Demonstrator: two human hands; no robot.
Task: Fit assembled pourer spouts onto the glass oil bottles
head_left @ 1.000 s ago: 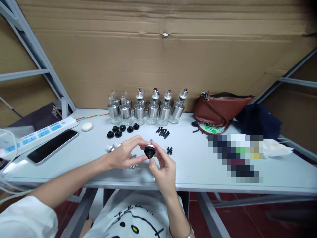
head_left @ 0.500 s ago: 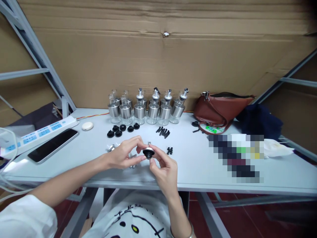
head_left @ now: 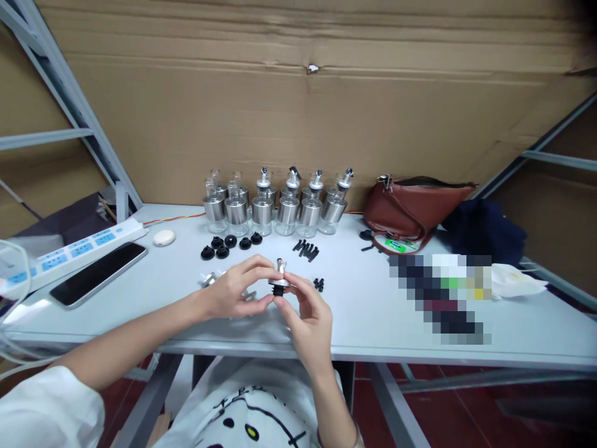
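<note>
Grip of left hand (head_left: 239, 291) and right hand (head_left: 311, 317) pinching a pourer stopper (head_left: 278, 289), glass bottles (head_left: 237, 211) behind, four with spouts (head_left: 263, 180)

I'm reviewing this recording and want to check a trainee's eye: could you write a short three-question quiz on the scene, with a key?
1. True or false: the left hand and the right hand are holding the same pourer.

2. Which item is on the table just to the right of the bottles?
A. the phone
B. the brown handbag
C. the power strip

3. How many bottles in the front row have a pourer fitted in the neck?

Key: 1. True. 2. B. 3. Four.
</note>
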